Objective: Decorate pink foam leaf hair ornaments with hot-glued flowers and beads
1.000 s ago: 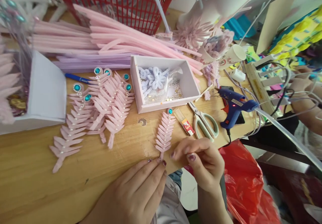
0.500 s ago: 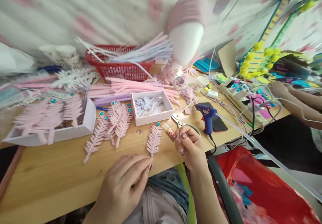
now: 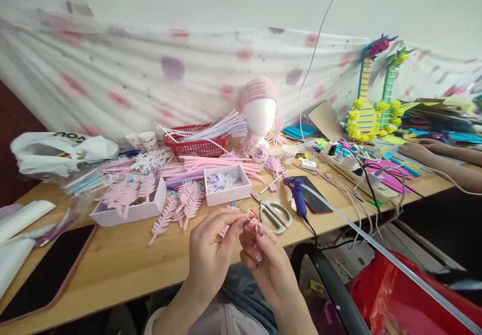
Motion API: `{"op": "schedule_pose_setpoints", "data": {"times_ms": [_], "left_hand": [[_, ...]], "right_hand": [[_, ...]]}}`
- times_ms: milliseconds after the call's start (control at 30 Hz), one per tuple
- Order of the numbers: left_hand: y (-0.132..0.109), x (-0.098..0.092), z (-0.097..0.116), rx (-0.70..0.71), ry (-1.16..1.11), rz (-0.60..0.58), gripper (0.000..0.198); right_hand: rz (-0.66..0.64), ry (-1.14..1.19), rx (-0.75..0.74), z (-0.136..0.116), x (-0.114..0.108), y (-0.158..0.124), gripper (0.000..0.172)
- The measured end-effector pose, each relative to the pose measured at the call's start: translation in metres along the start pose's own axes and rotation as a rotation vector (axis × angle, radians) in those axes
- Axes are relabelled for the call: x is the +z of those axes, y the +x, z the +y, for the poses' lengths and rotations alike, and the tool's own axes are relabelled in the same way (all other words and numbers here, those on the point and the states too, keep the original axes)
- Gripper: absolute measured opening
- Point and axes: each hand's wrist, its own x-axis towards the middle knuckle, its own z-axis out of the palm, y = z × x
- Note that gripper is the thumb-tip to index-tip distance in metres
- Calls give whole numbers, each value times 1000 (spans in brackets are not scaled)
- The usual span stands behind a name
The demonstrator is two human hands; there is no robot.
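My left hand (image 3: 213, 244) and my right hand (image 3: 268, 259) meet above the table's front edge, thumbs and fingertips pinched close together. Whatever lies between the fingertips is too small to make out. Behind my left hand, a pink fuzzy leaf-shaped piece (image 3: 224, 231) with a teal gem is mostly covered. Several similar pink leaf pieces (image 3: 188, 202) lie on the table to the left. Just beyond my right hand are scissors (image 3: 274, 214) with pale green handles and a small red packet (image 3: 253, 216), partly hidden. A blue glue gun (image 3: 297, 194) stands farther right.
A small white box (image 3: 228, 196) holds pale lilac pieces. Behind it are pink pipe cleaners (image 3: 218, 163), a red basket (image 3: 196, 149) and a mannequin head (image 3: 259, 114). A phone (image 3: 48, 269) lies left. Cables, a power strip (image 3: 361, 179) and another person's hands (image 3: 417, 150) are right.
My hands have come together; the left moved right and off the leaf piece's stem end. The view has tilted up, showing more wall and the phone.
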Motion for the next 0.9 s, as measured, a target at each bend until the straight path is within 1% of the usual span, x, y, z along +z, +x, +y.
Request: {"op": "schedule_pose_setpoints", "data": {"times_ms": [100,200,267,400,500,600,667,767,833,867,900], "left_hand": [[1,2,0,-29,30,59,19],[4,2,0,-41,50,97,20],[5,1,0,-41,55,115,19],[4,1,-3,-53,46,134,19],[6,-3,-10,-96,27,162,22],[13,-15,-21,-161,-7,233,28],[17,-25,-28,-197,-27,275,36],[19,-42,-36,-235,-4,288,45],[16,-53,-40,-258,57,276,46],[14,-60,-43,-269,99,270,47],[13,-66,-46,-280,145,268,47]], "right_hand": [[-71,-32,-56,9,3,-9,34],[-163,-120,-125,17,7,-14,46],[-219,-176,-141,18,9,-16,51],[-294,-206,-118,18,8,-16,55],[-291,-203,-130,19,5,-14,55],[-279,-118,-110,20,4,-13,51],[-302,-4,-56,19,4,-13,47],[-346,140,46,16,4,-13,44],[-353,157,78,12,2,-10,42],[-342,132,60,9,-1,-8,42],[-311,63,7,6,-4,-5,41]]}}
